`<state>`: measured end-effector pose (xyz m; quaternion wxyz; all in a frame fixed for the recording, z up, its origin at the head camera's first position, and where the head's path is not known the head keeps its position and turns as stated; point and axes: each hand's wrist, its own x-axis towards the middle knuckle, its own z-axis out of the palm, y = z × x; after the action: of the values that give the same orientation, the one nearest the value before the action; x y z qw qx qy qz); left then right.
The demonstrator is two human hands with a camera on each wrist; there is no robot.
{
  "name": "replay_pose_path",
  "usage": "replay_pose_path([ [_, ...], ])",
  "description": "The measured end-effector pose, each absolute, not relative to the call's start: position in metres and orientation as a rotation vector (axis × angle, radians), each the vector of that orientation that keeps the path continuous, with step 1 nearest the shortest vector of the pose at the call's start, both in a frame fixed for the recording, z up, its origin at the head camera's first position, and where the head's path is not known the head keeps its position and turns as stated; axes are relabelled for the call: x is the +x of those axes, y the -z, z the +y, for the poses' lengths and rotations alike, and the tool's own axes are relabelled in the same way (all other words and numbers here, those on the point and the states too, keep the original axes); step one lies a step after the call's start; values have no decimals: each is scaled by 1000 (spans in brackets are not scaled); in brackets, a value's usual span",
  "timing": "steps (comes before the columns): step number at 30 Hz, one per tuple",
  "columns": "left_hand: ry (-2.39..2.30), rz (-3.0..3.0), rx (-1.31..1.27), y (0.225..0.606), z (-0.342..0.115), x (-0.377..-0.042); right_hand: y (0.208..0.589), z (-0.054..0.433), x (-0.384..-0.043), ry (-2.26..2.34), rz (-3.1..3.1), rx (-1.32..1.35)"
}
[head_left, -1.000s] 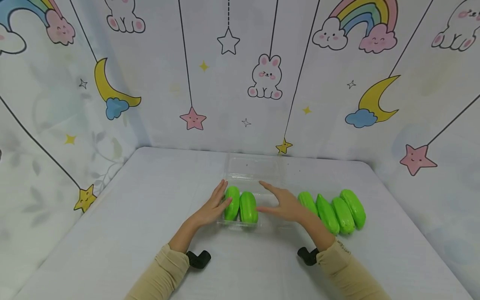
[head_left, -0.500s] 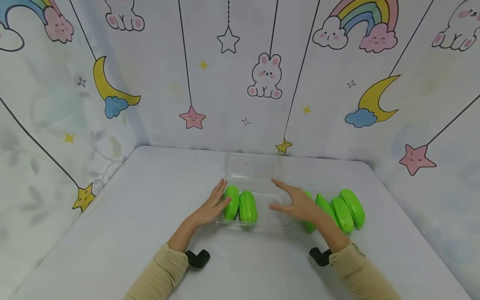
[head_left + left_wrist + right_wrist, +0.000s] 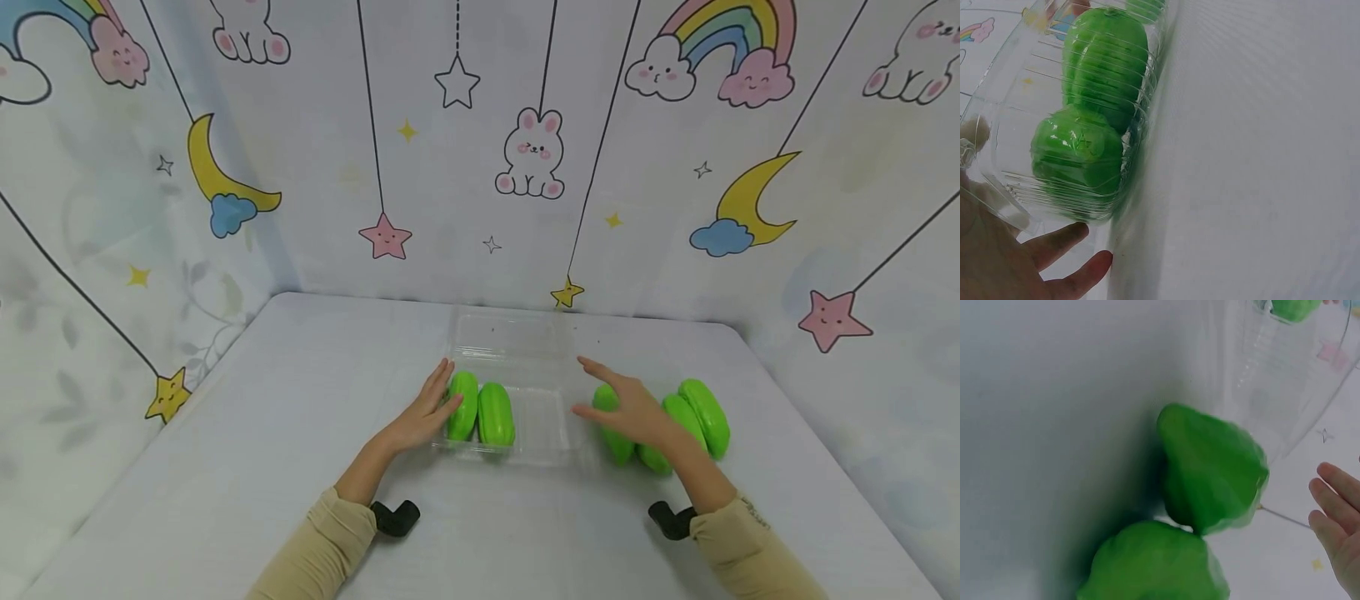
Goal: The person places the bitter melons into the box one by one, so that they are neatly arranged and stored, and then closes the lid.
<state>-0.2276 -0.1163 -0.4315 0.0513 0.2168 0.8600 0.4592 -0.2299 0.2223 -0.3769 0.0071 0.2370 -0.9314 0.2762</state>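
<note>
A clear plastic clamshell box [image 3: 543, 421] lies with its lid folded back. In its left part are two glossy green, oblong, ridged pieces [image 3: 497, 415] that resemble vegetables; their exact kind is unclear. My left hand [image 3: 418, 421] rests along the box's left wall, fingers extended and thumb at the rim. In the left wrist view its fingers [image 3: 1063, 247] are by the box's end. My right hand [image 3: 632, 410] hovers, thumb and fingers spread and holding nothing, above a row of more green pieces [image 3: 707, 417] right of the box. Hand and forearm partly hide that row.
The box's transparent lid [image 3: 510, 333] lies toward the back of the white table [image 3: 337, 358]. A patterned cloth wall [image 3: 450, 183] rises behind the table. A black wrist mount [image 3: 396, 518] projects from the left sleeve, another [image 3: 672, 520] from the right.
My right hand has moved rightward from over the box to the row of green pieces, its fingers still spread. The left hand and the two pieces in the box stay in place.
</note>
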Motion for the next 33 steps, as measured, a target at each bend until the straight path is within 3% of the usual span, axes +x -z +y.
replay_pose_path([
  [33, -1397, 2620, 674, 432, -116, -226, 377, 304, -226, -765, -2960, 488],
])
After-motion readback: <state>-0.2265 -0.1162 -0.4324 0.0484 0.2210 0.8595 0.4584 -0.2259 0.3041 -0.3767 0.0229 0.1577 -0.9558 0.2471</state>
